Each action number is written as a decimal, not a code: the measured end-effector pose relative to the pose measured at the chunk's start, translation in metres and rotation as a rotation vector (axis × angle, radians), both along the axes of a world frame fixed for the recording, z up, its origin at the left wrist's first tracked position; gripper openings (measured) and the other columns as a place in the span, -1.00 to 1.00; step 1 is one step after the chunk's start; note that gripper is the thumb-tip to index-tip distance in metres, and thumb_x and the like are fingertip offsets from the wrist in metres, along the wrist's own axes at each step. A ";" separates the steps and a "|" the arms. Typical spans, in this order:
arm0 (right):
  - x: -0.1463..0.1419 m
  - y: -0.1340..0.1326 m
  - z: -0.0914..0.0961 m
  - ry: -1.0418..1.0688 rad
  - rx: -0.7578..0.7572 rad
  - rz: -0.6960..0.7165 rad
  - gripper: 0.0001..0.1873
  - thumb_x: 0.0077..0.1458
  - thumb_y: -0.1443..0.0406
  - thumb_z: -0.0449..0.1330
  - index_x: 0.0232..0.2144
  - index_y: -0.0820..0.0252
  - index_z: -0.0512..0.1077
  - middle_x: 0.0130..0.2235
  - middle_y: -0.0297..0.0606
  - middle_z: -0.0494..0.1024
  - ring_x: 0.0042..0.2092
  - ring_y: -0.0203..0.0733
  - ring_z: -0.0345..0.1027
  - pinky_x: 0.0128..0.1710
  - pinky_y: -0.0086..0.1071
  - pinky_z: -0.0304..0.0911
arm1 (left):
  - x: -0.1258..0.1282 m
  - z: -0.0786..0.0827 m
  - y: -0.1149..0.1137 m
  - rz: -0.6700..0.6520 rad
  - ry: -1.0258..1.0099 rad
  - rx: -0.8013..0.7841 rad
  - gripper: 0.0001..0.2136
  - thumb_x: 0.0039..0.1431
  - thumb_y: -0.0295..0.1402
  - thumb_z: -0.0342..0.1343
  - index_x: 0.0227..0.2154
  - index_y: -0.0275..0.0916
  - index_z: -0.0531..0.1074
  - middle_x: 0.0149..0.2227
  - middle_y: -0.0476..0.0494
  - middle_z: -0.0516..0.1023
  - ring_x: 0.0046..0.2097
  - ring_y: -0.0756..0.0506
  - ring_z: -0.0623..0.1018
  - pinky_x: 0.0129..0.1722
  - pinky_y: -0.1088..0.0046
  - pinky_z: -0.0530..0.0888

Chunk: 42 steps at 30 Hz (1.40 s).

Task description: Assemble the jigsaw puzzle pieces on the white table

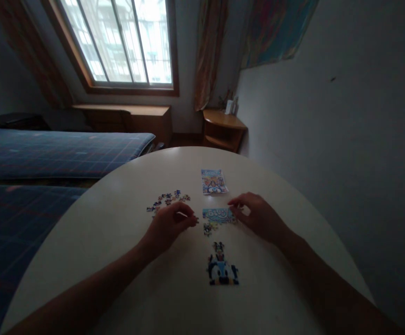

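Note:
My left hand is closed in a pinch on a small puzzle piece, just left of a partly joined jigsaw section with blue and white lettering. At that section's right edge, my right hand has thumb and forefinger closed around what looks like another puzzle piece, mostly covered by the fingers. Nearer to me lies a second joined section showing a blue dog's face. Loose puzzle pieces are scattered beyond my left hand, some hidden behind it. A printed picture sheet lies farther back.
Everything lies on a round white table. A bed with a plaid cover is on the left, and a white wall rises on the right. Behind the table are a wooden corner shelf and a low wooden desk under the window.

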State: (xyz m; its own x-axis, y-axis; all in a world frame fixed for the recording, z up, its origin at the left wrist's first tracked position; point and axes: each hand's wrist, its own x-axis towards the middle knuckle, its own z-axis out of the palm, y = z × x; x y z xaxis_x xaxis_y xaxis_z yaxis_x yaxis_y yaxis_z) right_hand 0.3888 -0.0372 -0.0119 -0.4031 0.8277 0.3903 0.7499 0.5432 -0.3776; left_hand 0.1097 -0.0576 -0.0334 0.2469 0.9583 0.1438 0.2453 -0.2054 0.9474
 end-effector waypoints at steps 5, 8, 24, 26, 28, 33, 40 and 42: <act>-0.042 -0.023 -0.002 0.034 0.137 0.234 -0.73 0.12 0.23 0.31 -0.11 0.11 0.48 -0.27 -0.30 0.63 -0.20 -0.15 0.46 -0.07 -0.22 0.19 | 0.015 0.004 -0.011 0.017 -0.122 -0.104 -0.85 0.01 -0.33 0.29 -0.38 -0.26 0.47 -0.36 -0.09 0.65 -0.32 -0.09 0.67 -0.30 0.46 0.61; -0.051 -0.027 -0.005 0.065 0.153 0.266 -0.84 0.15 0.25 0.29 -0.19 0.10 0.51 -0.29 -0.33 0.65 -0.24 -0.18 0.46 -0.11 -0.26 0.17 | 0.017 0.005 -0.011 0.020 -0.108 -0.105 -0.85 0.01 -0.33 0.30 -0.38 -0.26 0.48 -0.35 -0.08 0.65 -0.32 -0.09 0.68 -0.29 0.46 0.62; -0.045 -0.012 -0.023 -0.024 -0.008 0.054 -0.83 0.06 0.27 0.35 -0.23 0.06 0.55 -0.17 -0.22 0.59 -0.11 -0.08 0.43 -0.04 -0.15 0.24 | 0.006 -0.015 -0.010 -0.148 0.565 0.599 -0.78 0.32 -0.49 -0.02 -0.06 -0.19 0.45 -0.02 -0.16 0.55 0.00 -0.13 0.53 0.02 0.21 0.51; -0.046 -0.011 -0.025 -0.029 -0.026 0.062 -0.83 0.07 0.27 0.34 -0.22 0.07 0.55 -0.16 -0.22 0.58 -0.10 -0.08 0.43 -0.04 -0.15 0.25 | 0.006 -0.013 -0.010 -0.173 0.591 0.611 -0.76 0.35 -0.50 -0.06 -0.03 -0.21 0.44 -0.01 -0.17 0.55 0.00 -0.13 0.52 0.03 0.21 0.51; -0.046 -0.011 -0.025 -0.026 -0.036 0.073 -0.83 0.08 0.27 0.33 -0.22 0.08 0.55 -0.17 -0.22 0.57 -0.10 -0.08 0.42 -0.05 -0.16 0.26 | 0.007 -0.012 -0.011 -0.186 0.616 0.616 -0.74 0.37 -0.49 -0.07 -0.01 -0.21 0.44 0.00 -0.17 0.54 0.02 -0.14 0.52 0.05 0.18 0.51; -0.046 -0.012 -0.024 -0.010 -0.047 0.082 -0.85 0.10 0.27 0.31 -0.22 0.10 0.54 -0.17 -0.22 0.57 -0.10 -0.11 0.41 -0.04 -0.18 0.26 | 0.008 -0.013 -0.012 -0.205 0.659 0.637 -0.72 0.40 -0.45 -0.08 0.07 -0.20 0.41 0.07 -0.18 0.51 0.10 -0.17 0.47 0.14 0.10 0.45; -0.045 -0.012 -0.023 -0.026 -0.059 0.099 -0.85 0.13 0.27 0.29 -0.20 0.08 0.55 -0.16 -0.21 0.56 -0.10 -0.09 0.41 -0.03 -0.16 0.26 | 0.007 -0.012 -0.012 -0.248 0.689 0.662 -0.71 0.42 -0.43 -0.11 0.10 -0.19 0.38 0.09 -0.20 0.47 0.15 -0.19 0.42 0.15 0.10 0.44; -0.045 -0.012 -0.023 -0.031 -0.059 0.099 -0.84 0.13 0.27 0.29 -0.20 0.09 0.55 -0.16 -0.21 0.56 -0.10 -0.10 0.41 -0.03 -0.16 0.26 | 0.007 -0.011 -0.012 -0.257 0.693 0.655 -0.71 0.42 -0.43 -0.11 0.11 -0.20 0.37 0.09 -0.21 0.46 0.15 -0.19 0.41 0.15 0.11 0.44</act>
State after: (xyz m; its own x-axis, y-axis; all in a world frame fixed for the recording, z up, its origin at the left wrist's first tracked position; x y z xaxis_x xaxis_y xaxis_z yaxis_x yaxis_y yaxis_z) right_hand 0.3438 -0.0491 -0.0354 -0.4954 0.8044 0.3280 0.7055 0.5928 -0.3884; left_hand 0.1166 -0.0700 -0.0446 0.6665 0.6461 0.3719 0.5772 -0.7629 0.2911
